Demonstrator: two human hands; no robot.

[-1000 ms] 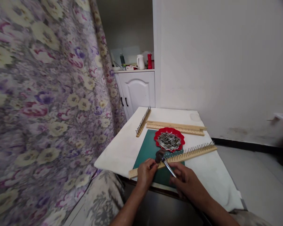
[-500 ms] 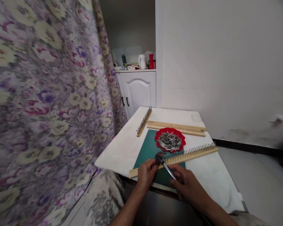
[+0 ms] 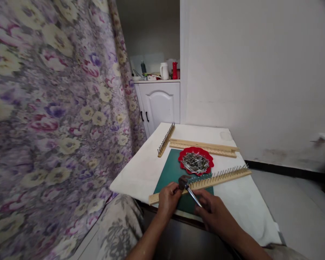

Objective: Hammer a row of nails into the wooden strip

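Note:
My right hand (image 3: 213,208) is wrapped round the handle of a hammer (image 3: 193,196), whose dark head rests low over a wooden strip (image 3: 219,180). Nails stand in a row along the right part of that strip, which lies slantwise across a green mat (image 3: 166,169). My left hand (image 3: 169,196) is closed on the strip's left part, thumb and fingers pinched close beside the hammer head. What sits in that pinch is hidden. A red scalloped dish (image 3: 211,159) heaped with loose nails (image 3: 195,162) stands just behind the strip.
On the white-covered table (image 3: 135,177), another nail-studded strip (image 3: 166,140) lies at the back left. Further wooden strips (image 3: 203,147) lie behind the dish. A floral curtain (image 3: 70,126) hangs at left, a white cabinet (image 3: 161,104) stands beyond, and a wall (image 3: 260,79) rises at right.
The whole view has shifted slightly, so everything sits a little further right. Both hands and the hammer hold nearly the same position on the strip.

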